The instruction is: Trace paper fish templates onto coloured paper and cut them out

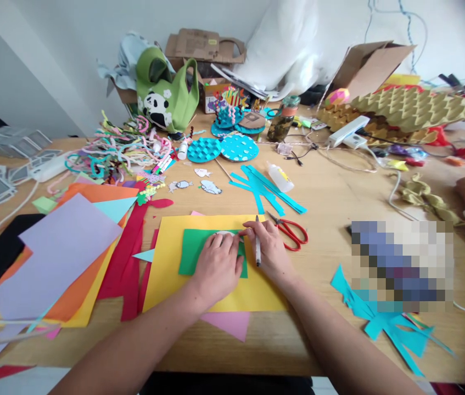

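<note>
Green paper (pixel 191 249), no line visible yet, lies under my flattened left hand (pixel 219 260) while my curled right hand (pixel 270 246) holds a pen (pixel 257 251).

Right of yellow paper (pixel 252 291), scissors (pixel 285 224) in the way; room beyond.

The left arm (pixel 141 337) points toward two o'clock, left hand (pixel 219 264) palm down. The right arm (pixel 335 332) points toward ten o'clock, right hand (pixel 271 247) curled, fingers (pixel 252 224) bent.
</note>
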`<state>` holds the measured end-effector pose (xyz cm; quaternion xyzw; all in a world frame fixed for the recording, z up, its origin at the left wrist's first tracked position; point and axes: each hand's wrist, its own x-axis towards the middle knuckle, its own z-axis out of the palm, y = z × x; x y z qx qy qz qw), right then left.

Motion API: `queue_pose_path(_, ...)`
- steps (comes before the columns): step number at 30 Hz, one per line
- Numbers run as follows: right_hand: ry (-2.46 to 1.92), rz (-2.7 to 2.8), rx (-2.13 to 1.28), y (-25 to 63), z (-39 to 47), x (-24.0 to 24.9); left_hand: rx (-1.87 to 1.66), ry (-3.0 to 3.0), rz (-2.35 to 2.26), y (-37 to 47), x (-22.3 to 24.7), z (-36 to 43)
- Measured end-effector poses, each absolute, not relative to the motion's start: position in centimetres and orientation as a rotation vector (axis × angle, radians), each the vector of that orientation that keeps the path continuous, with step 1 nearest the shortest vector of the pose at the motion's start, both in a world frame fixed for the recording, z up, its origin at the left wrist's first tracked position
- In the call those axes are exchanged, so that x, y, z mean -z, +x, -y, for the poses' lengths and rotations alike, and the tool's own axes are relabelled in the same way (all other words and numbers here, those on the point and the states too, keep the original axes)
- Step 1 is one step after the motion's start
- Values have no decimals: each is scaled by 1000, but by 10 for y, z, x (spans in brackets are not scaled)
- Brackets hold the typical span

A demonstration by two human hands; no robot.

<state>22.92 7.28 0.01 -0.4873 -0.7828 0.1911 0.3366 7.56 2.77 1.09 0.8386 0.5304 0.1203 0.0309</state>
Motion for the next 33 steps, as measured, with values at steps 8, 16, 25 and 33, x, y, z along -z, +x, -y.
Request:
queue_pose_path(8,-1282,2059,-463,228,-73,-1,-380,2590,-1685,79,-9,-22)
queue_pose_path(16,-1287,2102,-473,229,-76,-4,-352,2601,-1764,86,-10,-16)
queue_pose_path(25,-1251,2196,-594,232,-89,-24,-402,2490,-1867,93,-2,-8)
queue_pose_path(33,-1110,1920,-1320,199,-113,-59,-478,2447,-1881,92,2,-7)
